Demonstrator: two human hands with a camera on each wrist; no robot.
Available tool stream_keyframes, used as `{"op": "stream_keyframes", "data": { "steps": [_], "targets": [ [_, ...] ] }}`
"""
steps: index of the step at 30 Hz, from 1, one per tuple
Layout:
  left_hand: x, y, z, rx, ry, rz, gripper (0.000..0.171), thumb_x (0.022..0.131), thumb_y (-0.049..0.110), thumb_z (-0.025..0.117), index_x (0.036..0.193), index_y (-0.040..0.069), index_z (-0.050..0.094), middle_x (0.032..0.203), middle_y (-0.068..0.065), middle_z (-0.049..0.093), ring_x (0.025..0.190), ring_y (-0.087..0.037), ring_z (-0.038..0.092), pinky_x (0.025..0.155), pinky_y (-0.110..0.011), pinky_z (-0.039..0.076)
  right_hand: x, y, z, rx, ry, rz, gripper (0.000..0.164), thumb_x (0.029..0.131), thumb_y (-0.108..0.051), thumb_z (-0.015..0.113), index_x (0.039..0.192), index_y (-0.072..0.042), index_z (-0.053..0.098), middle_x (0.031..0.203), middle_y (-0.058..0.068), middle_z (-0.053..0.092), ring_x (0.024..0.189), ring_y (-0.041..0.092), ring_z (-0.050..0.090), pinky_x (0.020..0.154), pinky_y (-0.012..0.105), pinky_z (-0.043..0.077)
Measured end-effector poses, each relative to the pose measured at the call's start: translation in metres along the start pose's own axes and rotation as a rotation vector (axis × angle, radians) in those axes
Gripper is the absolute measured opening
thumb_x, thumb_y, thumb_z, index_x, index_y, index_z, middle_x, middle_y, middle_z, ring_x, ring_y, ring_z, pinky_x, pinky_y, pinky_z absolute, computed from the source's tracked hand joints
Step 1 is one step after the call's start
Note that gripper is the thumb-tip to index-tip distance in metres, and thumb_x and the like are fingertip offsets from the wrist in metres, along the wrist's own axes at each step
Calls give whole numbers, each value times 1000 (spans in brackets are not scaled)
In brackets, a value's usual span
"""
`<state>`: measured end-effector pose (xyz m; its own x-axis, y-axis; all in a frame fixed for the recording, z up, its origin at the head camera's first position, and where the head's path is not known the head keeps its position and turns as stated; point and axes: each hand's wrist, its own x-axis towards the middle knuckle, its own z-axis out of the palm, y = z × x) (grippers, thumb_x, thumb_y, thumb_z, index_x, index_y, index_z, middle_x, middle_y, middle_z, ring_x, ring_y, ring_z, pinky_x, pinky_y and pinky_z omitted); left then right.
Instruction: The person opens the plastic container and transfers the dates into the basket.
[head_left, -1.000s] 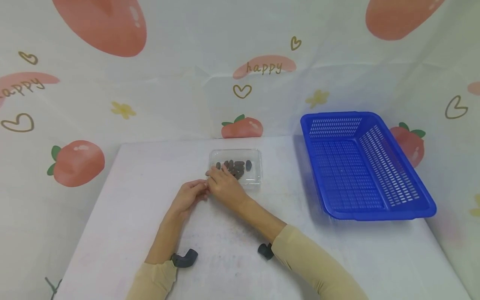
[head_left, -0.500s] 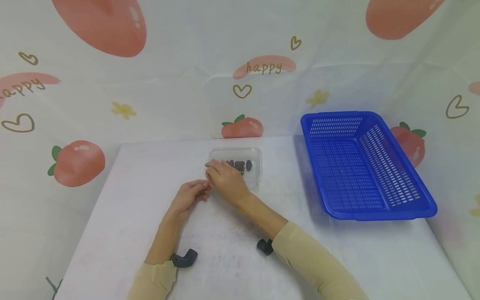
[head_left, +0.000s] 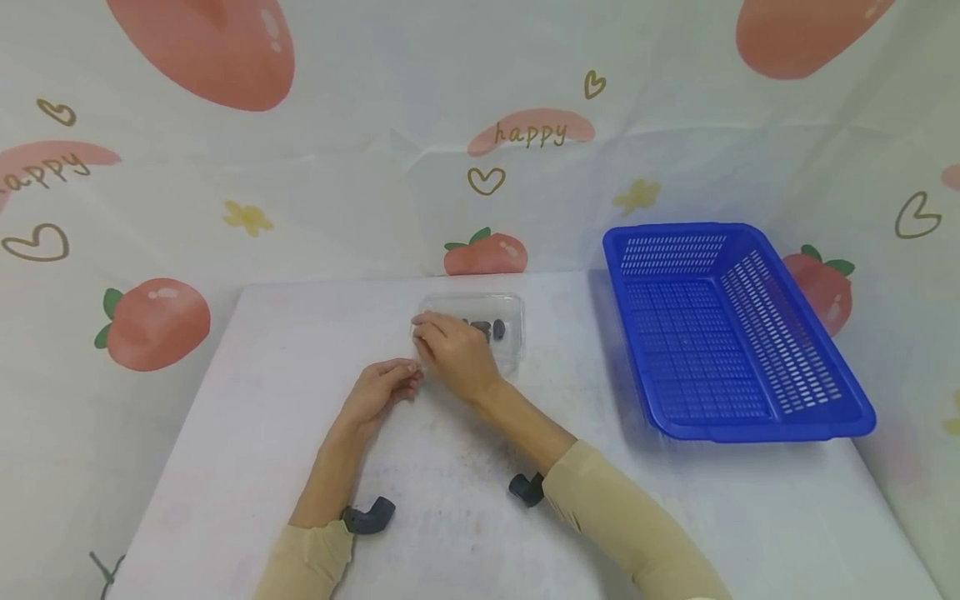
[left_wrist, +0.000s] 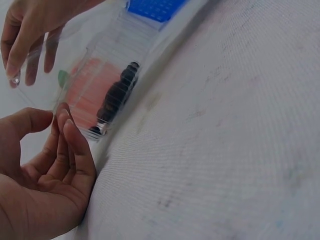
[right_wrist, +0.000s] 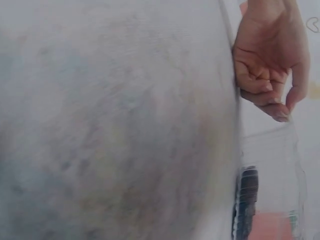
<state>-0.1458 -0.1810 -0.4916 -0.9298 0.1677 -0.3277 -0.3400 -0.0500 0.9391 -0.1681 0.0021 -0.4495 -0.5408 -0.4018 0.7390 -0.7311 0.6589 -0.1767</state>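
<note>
A clear plastic box (head_left: 512, 354) stands on the table, with several dark brown oval pieces (head_left: 498, 330) inside that look like dates. My left hand (head_left: 380, 392) pinches the box's near left corner between thumb and fingertips, as the left wrist view confirms. Over the box's left part, my right hand (head_left: 459, 360) is held higher and hides some of the pieces. In the left wrist view its thumb and finger pinch a clear plastic edge (left_wrist: 16, 80), apparently the box's lid, raised above the body. The lid's full outline is hard to make out.
To the right stands a large blue slotted basket (head_left: 686, 350), with nothing seen inside. A white cloth with printed fruit (head_left: 486, 255) hangs behind the white table (head_left: 300, 333). Dark camera mounts (head_left: 370, 517) sit on both wrists.
My right hand has risen slightly at the box's left side, covering more of the dark pieces. My left hand stays at the near corner, and the basket has not moved.
</note>
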Motion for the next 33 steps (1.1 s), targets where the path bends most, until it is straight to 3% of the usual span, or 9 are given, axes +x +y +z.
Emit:
{"op": "stream_keyframes", "data": {
  "steps": [7, 11, 23, 33],
  "targets": [
    [3, -2, -2, 1, -11, -7, 33, 98, 10, 60, 116, -18, 59, 89, -3, 70, 82, -13, 63, 72, -21, 55, 9, 2, -4, -6, -5, 45, 7, 96, -14, 63, 94, -10, 68, 107, -1, 70, 84, 13, 70, 62, 23, 55],
    [3, -2, -2, 0, -7, -8, 32, 98, 9, 60, 116, -17, 60, 89, -3, 70, 81, -13, 63, 72, -21, 56, 13, 3, -8, 8, -1, 65, 6, 96, -14, 64, 96, -9, 68, 106, 0, 70, 77, 13, 68, 57, 22, 53],
    [0, 2, 1, 41, 4, -7, 30, 97, 10, 61, 113, -15, 63, 86, -2, 70, 77, -12, 64, 70, -23, 56, 38, 13, -24, 30, 21, 90, 7, 95, -18, 68, 97, -11, 68, 100, 0, 71, 70, 12, 65, 58, 24, 53],
    [0, -1, 0, 21, -7, -14, 30, 97, 9, 60, 114, -16, 61, 85, -2, 70, 77, -11, 63, 70, -23, 56, 38, 25, -30, -102, 37, 88, 21, 91, -37, 73, 97, -17, 77, 94, -3, 75, 79, 12, 71, 65, 25, 57]
  ]
}}
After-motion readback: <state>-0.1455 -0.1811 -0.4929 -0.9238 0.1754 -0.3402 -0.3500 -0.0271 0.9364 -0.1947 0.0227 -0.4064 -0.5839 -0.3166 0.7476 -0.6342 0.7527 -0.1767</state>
